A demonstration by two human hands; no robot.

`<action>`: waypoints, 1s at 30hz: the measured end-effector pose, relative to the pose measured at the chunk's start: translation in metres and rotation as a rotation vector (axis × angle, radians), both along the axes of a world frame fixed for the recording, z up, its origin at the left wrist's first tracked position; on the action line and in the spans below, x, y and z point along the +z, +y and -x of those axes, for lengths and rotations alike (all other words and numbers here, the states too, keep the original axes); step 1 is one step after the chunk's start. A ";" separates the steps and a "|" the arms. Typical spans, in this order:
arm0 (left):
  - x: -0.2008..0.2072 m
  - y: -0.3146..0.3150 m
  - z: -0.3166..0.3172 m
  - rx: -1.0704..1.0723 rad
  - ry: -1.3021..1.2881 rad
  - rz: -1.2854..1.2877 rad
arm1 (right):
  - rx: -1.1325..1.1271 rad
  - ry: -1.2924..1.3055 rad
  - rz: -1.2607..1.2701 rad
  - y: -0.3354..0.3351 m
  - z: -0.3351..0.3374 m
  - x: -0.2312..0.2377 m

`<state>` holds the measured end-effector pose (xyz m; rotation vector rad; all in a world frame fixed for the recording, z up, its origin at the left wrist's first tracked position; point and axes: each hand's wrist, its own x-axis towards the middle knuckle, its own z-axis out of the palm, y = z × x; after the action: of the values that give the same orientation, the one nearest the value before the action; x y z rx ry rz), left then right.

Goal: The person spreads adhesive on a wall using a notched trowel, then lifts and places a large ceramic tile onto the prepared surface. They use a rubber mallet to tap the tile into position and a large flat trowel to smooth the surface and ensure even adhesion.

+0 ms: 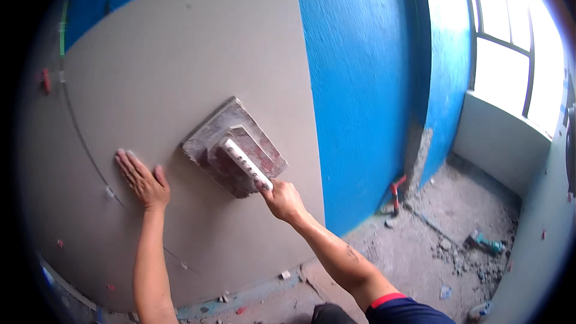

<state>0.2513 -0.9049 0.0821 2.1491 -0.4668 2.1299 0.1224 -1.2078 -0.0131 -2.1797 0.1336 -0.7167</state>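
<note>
Float lies up-left of right hand gripping its handle; left hand rests flat on panel.

Most free room is left on the slab, above the float and left hand. Between left thumb and float, only a narrow strip is left. Below the float, a pocket is bounded by the left forearm and right forearm. Slab's lower right is blocked by that right forearm. Right of the slab, passage is given along the blue wall; lower down, way is obstructed by red pipe, rubble and power tool
</note>
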 end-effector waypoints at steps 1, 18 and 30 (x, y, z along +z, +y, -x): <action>-0.008 0.005 0.008 0.005 0.014 0.012 | 0.008 0.045 -0.030 0.006 0.014 0.015; -0.037 0.029 0.034 -0.031 0.042 0.026 | -0.139 -0.183 0.107 -0.003 0.038 0.060; -0.041 0.034 0.030 -0.023 0.172 0.057 | -0.255 -0.460 0.041 0.009 0.013 0.064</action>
<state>0.2213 -0.8707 0.0409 2.2579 -0.4081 1.9006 0.1091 -1.1985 0.0505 -1.9969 0.1585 -1.3555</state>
